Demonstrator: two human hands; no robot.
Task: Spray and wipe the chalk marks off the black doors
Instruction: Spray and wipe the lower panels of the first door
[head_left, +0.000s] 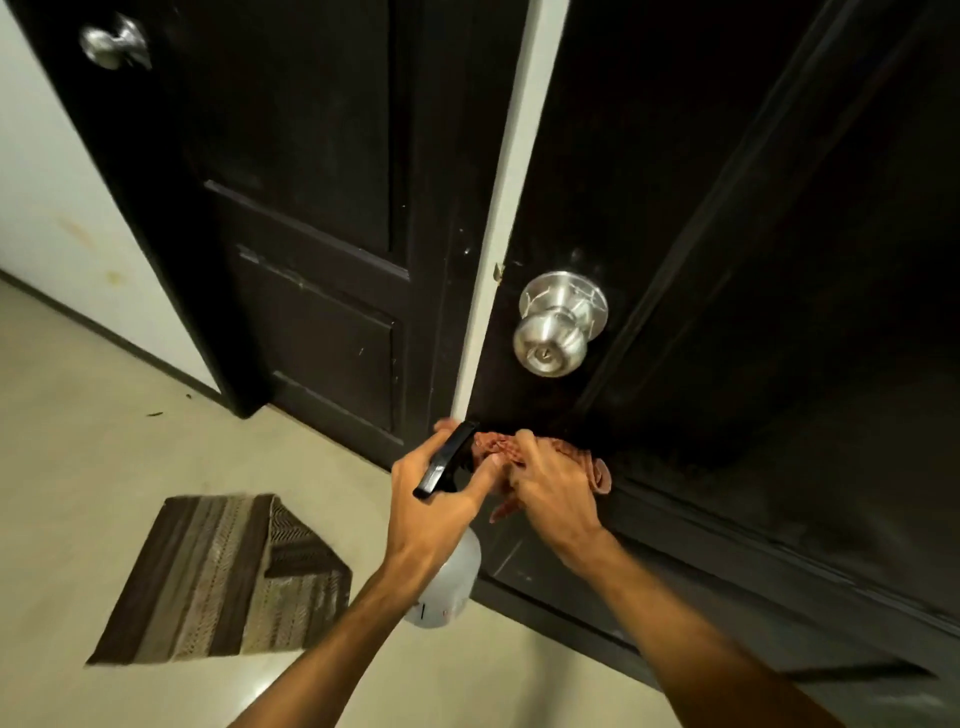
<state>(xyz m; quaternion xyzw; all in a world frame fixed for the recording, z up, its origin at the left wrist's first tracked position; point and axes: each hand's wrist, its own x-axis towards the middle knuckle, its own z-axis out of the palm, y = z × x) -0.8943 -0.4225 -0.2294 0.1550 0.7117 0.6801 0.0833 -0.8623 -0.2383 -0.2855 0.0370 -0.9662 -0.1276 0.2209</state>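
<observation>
As both forearms run off the bottom edge, I see the arms only from the forearm up. Closest to me, the spray bottle (451, 582) hangs pale and cloudy under the wrist. My view of its neck is blocked by the left hand (431, 512), whose fingers curl round it just below the black spray head (444, 460). One finger stretches forward, but I cannot tell whether it sits on the trigger. The nozzle tip is hidden too.

Just beside it, the right hand (555, 491) bunches a reddish-brown cloth (592, 460) and holds it against the right door (727, 249), a little below the steel knob (558, 325). Most of the cloth is under the fingers; a ruffled edge shows past the knuckles and a strip hangs under the palm.

On the floor (78, 441) to the left lies a striped brown mat (208, 577) with one corner folded over.

The chalk marks (586, 299) are hard to read in this dim light: thin white lines cross the plate behind the knob, and a few pale flecks dot the door's edge.

Beyond a white strip of wall (511, 182) stands the left door (311, 208), its panels lightly scuffed. Its own knob (111, 41) is blurred near the top corner.
</observation>
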